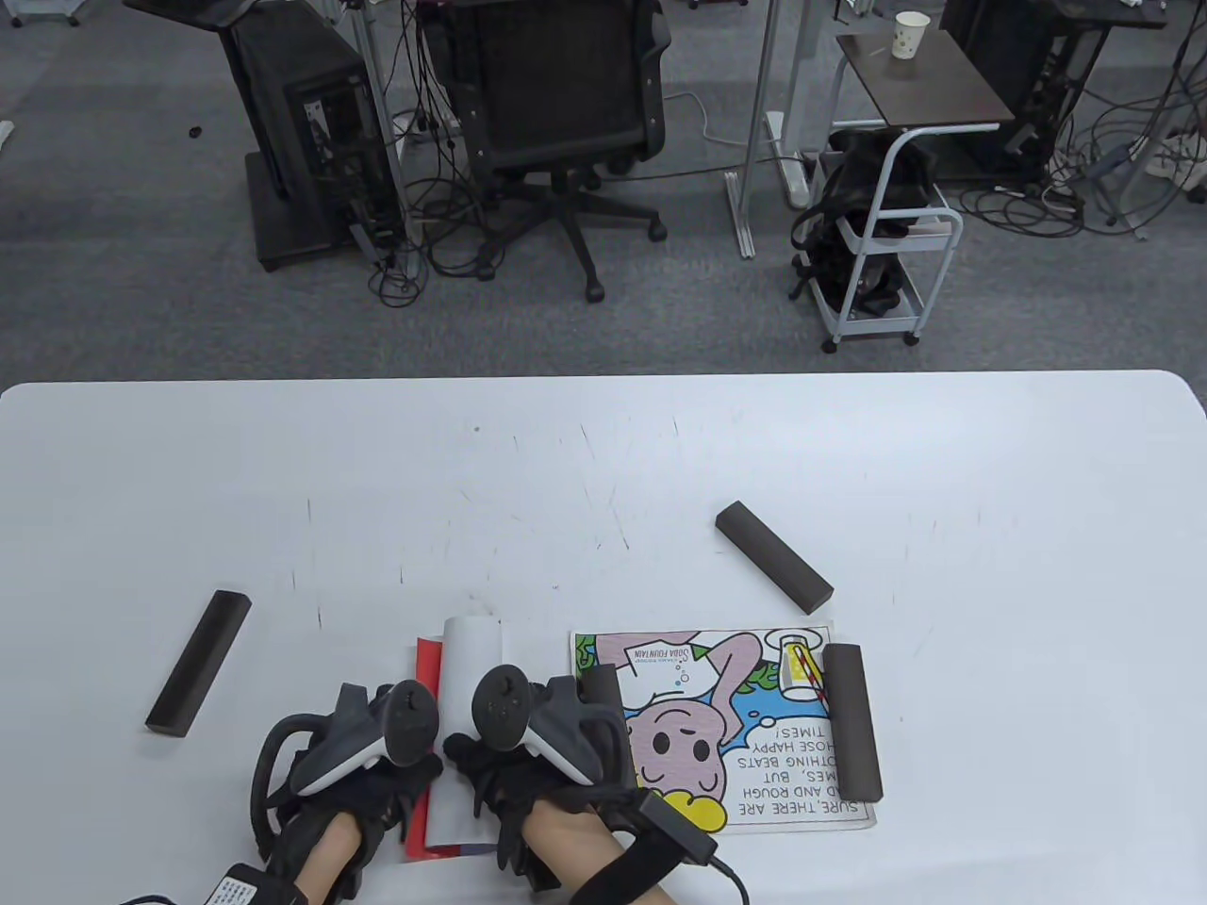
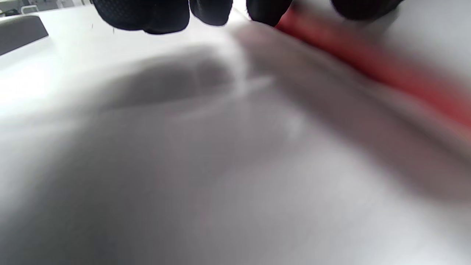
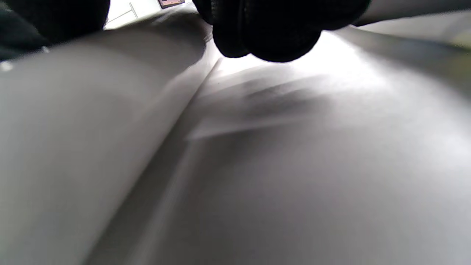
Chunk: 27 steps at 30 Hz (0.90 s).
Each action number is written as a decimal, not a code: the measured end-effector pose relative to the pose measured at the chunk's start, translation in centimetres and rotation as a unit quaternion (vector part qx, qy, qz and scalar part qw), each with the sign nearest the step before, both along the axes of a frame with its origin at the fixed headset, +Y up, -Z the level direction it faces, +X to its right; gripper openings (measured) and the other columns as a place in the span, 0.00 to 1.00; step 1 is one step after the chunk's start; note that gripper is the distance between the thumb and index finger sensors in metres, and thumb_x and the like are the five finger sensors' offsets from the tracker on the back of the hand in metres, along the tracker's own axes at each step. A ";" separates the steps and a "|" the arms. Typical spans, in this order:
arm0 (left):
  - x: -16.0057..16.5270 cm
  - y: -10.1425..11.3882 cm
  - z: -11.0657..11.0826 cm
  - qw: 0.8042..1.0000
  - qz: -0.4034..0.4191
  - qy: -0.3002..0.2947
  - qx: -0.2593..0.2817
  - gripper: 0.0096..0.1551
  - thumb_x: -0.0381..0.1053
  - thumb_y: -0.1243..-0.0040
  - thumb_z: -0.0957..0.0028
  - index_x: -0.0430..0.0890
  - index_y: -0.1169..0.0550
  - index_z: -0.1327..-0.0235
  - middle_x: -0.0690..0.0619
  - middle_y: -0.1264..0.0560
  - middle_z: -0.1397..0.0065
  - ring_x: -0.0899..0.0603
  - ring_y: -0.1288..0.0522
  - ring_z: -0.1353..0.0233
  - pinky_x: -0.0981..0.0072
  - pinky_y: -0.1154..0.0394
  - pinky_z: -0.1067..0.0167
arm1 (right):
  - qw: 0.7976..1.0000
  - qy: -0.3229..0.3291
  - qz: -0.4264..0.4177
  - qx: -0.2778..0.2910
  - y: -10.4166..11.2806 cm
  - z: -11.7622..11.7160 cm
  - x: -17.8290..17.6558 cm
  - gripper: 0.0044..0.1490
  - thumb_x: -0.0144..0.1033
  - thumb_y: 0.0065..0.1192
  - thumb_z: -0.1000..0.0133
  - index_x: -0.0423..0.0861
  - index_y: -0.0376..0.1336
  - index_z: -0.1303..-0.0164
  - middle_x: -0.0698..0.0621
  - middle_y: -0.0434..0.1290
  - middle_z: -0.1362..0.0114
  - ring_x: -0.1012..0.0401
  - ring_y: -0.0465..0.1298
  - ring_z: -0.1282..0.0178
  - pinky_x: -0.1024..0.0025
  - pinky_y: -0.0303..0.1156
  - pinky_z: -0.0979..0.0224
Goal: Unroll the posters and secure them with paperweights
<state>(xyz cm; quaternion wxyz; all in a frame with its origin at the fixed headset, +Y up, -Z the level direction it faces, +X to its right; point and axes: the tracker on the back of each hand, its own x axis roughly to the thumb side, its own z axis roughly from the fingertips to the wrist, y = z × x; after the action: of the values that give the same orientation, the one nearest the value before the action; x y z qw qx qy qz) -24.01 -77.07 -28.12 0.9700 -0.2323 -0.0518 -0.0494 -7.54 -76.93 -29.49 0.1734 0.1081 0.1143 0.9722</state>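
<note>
A partly rolled poster lies near the table's front edge: a white roll point(image 1: 474, 655) with a strip of red printed side point(image 1: 429, 665) open to its left. My left hand point(image 1: 377, 754) rests on the red strip; its fingertips point(image 2: 147, 14) press down beside the red edge point(image 2: 368, 62). My right hand point(image 1: 528, 745) lies over the roll, with its fingertips point(image 3: 272, 33) at the roll point(image 3: 73, 129); whether they wrap it is hidden. A loose dark paperweight point(image 1: 198, 663) lies to the left and shows in the left wrist view point(image 2: 18, 31). Another point(image 1: 773, 567) lies at the right.
A flat cartoon poster point(image 1: 745, 745) lies right of my hands, with one paperweight point(image 1: 851, 721) on its right edge and one point(image 1: 603, 683) on its left edge, partly behind my right hand. The white table point(image 1: 603, 452) stretches beyond. A chair and carts stand past its far edge.
</note>
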 end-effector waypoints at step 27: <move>-0.7 -1.1 -1.2 0.986 -0.137 -0.082 -0.042 0.48 0.75 0.58 0.62 0.68 0.57 0.29 0.46 0.58 0.16 0.30 0.51 0.19 0.39 0.43 0.27 | 0.982 0.181 0.013 0.060 1.0 0.8 -1.8 0.35 0.41 0.60 0.50 0.60 0.57 0.30 0.53 0.59 0.18 0.39 0.45 0.20 0.50 0.54 0.26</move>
<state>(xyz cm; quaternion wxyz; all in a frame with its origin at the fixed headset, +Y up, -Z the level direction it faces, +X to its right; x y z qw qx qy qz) -24.74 -78.13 -29.35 0.9357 -0.2732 -0.1010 -0.1989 -9.33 -75.94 -28.65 0.1300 0.2906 0.0864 0.9440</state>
